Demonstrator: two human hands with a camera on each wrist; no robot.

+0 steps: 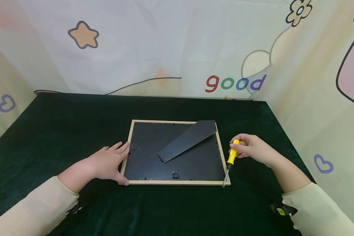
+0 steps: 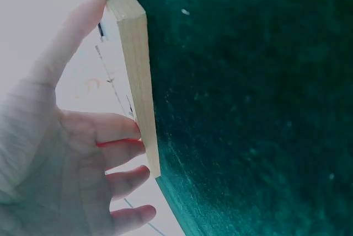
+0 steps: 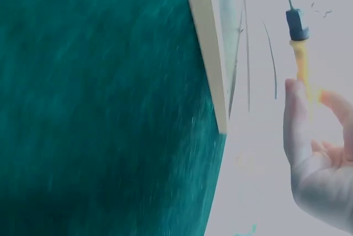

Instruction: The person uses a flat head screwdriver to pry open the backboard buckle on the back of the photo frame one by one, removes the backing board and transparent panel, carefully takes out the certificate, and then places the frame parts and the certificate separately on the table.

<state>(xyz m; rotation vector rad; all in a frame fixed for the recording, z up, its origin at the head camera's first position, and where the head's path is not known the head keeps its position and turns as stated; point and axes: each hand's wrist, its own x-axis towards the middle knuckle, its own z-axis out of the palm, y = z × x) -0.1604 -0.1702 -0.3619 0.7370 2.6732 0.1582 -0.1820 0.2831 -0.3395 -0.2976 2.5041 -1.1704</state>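
A picture frame point(image 1: 177, 183) with a pale wooden border lies face down, its black back point(image 1: 147, 141) facing up. Across the back slants a black easel leg point(image 1: 190, 141). My left hand point(image 1: 109, 164) rests at the frame's left edge, fingers spread; in the left wrist view its thumb and fingers touch the wooden border point(image 2: 135, 70). Between thumb and fingers my right hand point(image 1: 250, 147) pinches a yellow-handled screwdriver point(image 1: 232, 156). The blade slopes down to the near right corner; whether it touches the wood I cannot tell. The right wrist view shows the screwdriver's dark collar point(image 3: 297, 25).
Dark green velvet cloth point(image 1: 177, 209) covers the table beneath the frame. Behind and at both sides hangs a pale printed curtain point(image 1: 153, 49). Small dark clips point(image 1: 145, 178) and a hanger tab point(image 1: 175, 175) sit on the frame's back.
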